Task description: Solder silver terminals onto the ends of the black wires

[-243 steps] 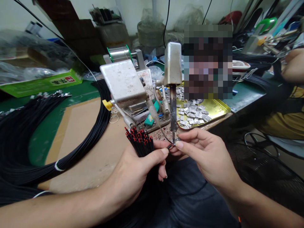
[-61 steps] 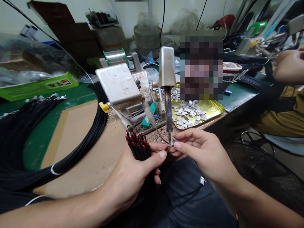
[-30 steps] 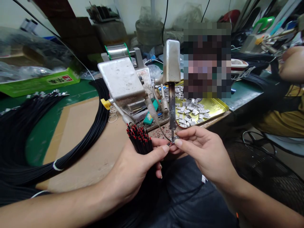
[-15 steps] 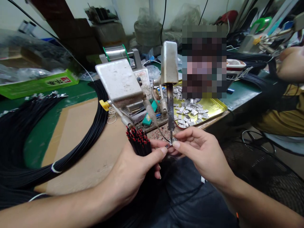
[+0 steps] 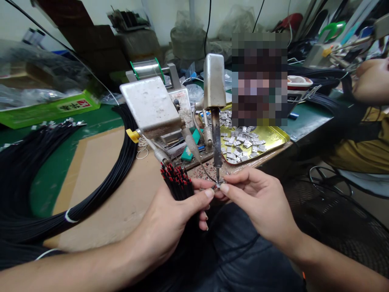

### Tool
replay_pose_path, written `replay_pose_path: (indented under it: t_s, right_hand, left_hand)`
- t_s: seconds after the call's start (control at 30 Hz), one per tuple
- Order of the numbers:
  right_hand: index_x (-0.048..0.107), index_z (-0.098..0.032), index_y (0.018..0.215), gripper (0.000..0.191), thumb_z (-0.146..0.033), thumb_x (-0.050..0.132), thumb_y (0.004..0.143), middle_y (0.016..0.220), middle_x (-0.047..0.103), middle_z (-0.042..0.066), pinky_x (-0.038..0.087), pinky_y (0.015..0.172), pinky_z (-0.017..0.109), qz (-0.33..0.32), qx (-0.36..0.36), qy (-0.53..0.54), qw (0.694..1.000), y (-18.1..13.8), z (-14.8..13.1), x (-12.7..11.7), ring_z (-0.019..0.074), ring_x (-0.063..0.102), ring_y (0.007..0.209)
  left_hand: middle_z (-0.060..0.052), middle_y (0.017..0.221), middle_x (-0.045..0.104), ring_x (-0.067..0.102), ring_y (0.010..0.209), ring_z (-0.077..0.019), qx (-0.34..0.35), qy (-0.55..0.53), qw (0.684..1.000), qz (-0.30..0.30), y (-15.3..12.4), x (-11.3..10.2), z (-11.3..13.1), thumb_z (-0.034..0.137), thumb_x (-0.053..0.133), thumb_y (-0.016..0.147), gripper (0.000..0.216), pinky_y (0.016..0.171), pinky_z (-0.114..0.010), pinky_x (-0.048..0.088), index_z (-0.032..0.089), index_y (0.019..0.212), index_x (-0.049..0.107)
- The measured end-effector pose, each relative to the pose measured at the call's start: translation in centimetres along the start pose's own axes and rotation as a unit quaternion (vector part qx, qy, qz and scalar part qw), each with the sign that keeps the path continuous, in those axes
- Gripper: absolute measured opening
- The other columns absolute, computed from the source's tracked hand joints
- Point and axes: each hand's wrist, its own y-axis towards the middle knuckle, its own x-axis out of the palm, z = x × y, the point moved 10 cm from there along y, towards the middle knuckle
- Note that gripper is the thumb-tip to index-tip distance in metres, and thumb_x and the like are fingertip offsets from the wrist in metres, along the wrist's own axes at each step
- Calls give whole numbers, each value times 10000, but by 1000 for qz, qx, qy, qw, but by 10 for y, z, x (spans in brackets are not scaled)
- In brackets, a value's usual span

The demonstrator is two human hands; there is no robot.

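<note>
My left hand [image 5: 185, 207] is closed round a bundle of black cables [image 5: 178, 182] whose stripped ends show red wires. Its thumb and forefinger also pinch one cable end, close under the soldering iron [image 5: 216, 142]. In my right hand [image 5: 255, 194], thumb and forefinger grip a small metal USB connector [image 5: 221, 182], partly hidden by the fingers. The iron's tip points down and meets the spot where wire and connector come together. A thin feed tube [image 5: 200, 162] from the soldering machine [image 5: 152, 105] ends at the same spot.
A yellow tray [image 5: 273, 142] of loose metal connectors stands behind my right hand. A large coil of black cables [image 5: 121, 174] lies on cardboard [image 5: 91, 162] at left. The solder spool [image 5: 148, 69] sits behind the machine. A co-worker's arm [image 5: 372, 83] is at far right.
The view has shifted slightly. Both hands stay under the iron's tip, with the connector a little more visible between the fingers. A white-ended piece low on the right no longer shows.
</note>
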Motion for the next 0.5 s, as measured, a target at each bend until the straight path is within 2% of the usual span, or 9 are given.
replay_pose_path:
  t_s: [0.2, 0.5]
  right_hand:
    - [703, -156, 770, 175, -102, 831, 664, 698, 755, 5, 596, 630, 159, 7, -4, 3, 1000, -1, -1, -1, 130, 737, 644]
    - [706, -166, 785, 166, -95, 817, 685, 697, 756, -7, 596, 633, 154, 2, -17, 6, 1000, -3, -4, -1, 125, 739, 646]
  left_hand:
    - [0, 709, 647, 563, 548, -116, 8, 3, 1000, 2, 0, 1, 1, 242, 783, 752, 205, 423, -219, 511, 126, 878, 669]
    - [-8, 734, 648, 545, 553, -112, 11, 14, 1000, -4, -2, 0, 2, 271, 777, 758, 214, 424, -219, 505, 132, 885, 675]
